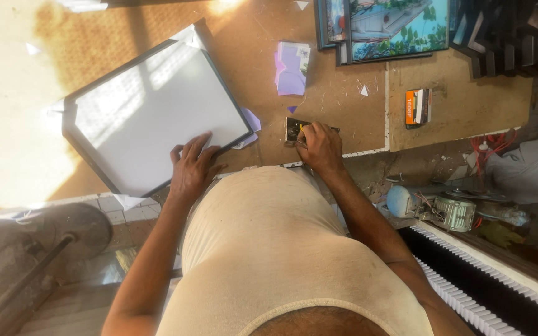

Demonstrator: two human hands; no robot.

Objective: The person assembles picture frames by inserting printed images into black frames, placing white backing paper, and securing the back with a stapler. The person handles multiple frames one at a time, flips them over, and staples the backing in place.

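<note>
Left hand (193, 165): lies flat with the fingers spread, pressing on the near corner of the white board, the fingertips on its black edge.
Framed board (154, 112): a white panel in a thin black frame, lying tilted on the brown surface (344, 99), its near corner reaching the surface's edge; bright sunlight falls across its left half.
Right hand (320, 146): curled over a small dark box, fingers bent down and pinching something small and yellowish at the box; what the piece is I cannot tell.
Small dark box (294, 129): sits on the surface just right of the board's corner, partly hidden under the right hand.
Purple paper stack (292, 67): loose lilac sheets lying beyond the box, apart from both hands.
Purple scraps (251, 119): a piece peeks from under the board's right corner, just beside the box.
Orange packet (417, 107): lies on the surface to the right, well apart from the hands.
Framed pictures (384, 28): several with blue and green scenes, stacked at the far edge.
Black frame pieces (499, 34): piled at the far right corner.
Fan stand (45, 249): on the floor at lower left, in shade.
</note>
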